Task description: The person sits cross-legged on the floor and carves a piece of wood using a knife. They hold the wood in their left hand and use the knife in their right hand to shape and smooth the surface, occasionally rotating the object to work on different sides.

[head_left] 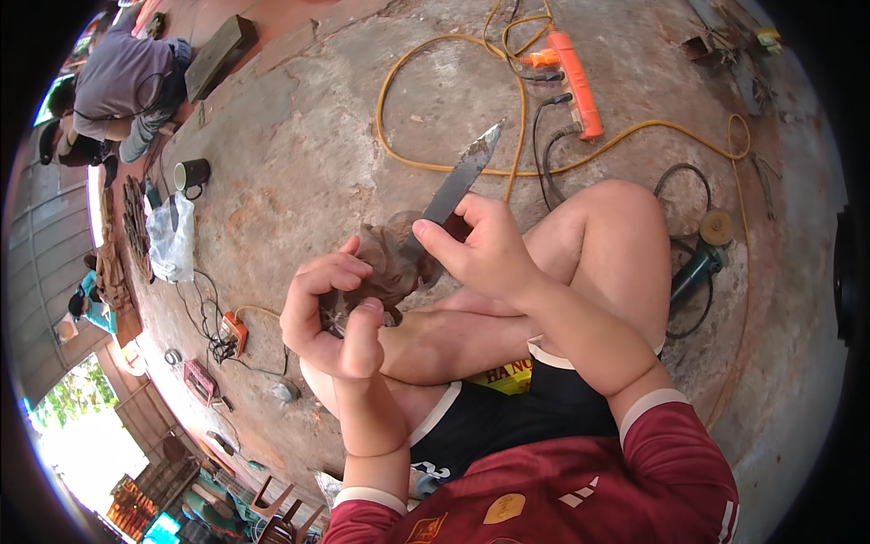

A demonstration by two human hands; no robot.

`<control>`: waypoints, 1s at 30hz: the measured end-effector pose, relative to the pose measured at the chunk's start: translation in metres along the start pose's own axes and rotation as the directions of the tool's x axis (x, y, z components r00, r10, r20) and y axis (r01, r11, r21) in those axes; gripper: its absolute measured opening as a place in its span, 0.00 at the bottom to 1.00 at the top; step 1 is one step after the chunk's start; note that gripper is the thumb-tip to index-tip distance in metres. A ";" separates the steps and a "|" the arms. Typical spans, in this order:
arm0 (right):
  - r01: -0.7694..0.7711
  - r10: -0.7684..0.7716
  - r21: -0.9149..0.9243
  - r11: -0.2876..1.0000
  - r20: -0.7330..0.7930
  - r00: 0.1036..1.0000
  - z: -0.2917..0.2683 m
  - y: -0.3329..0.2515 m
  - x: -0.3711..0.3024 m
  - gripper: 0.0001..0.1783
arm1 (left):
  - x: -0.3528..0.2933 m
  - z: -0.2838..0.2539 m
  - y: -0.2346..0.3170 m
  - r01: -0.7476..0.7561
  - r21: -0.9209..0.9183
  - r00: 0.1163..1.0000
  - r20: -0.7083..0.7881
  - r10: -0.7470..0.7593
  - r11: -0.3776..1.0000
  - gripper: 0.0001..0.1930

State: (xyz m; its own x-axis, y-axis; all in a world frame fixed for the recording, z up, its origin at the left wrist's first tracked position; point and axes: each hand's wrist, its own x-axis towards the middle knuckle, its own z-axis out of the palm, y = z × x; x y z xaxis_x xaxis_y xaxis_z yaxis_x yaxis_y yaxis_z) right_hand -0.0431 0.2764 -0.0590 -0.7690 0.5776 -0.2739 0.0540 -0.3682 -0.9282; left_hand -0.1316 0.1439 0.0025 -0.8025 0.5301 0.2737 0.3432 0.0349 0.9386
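I sit cross-legged on a concrete floor with both hands raised over my shins. In my left hand (331,308) is a lumpy, brown, carved-looking piece (388,258), its fingers curled round the near side. My right hand (485,245) pinches a flat dark blade (460,181) between thumb and fingers. The blade slants up and away to a pale, angled tip. Its lower end lies against or just over the brown piece; whether they touch I cannot tell. My left fingers hide part of the piece.
An orange power strip (575,86) with a looping yellow cord (390,82) lies ahead. A green angle grinder (696,276) rests by my right knee. To the left are a mug (191,174), a plastic bag (172,238) and a crouching person (127,82); a wooden block (222,56) lies beyond.
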 end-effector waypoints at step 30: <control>-0.205 0.188 0.134 0.969 0.134 0.973 0.003 0.026 0.003 0.11 | 0.006 -0.048 -0.031 0.004 -0.201 0.869 -0.483 -0.103 0.980 0.15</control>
State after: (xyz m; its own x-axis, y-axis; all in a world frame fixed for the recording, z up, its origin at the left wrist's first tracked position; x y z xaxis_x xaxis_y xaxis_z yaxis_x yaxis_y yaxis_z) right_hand -0.0460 0.2659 -0.0834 -0.8233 0.3956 -0.4071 0.1250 -0.5732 -0.8098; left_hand -0.1702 0.1057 -0.0148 -0.9688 0.0477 0.2431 0.2350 -0.1338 0.9627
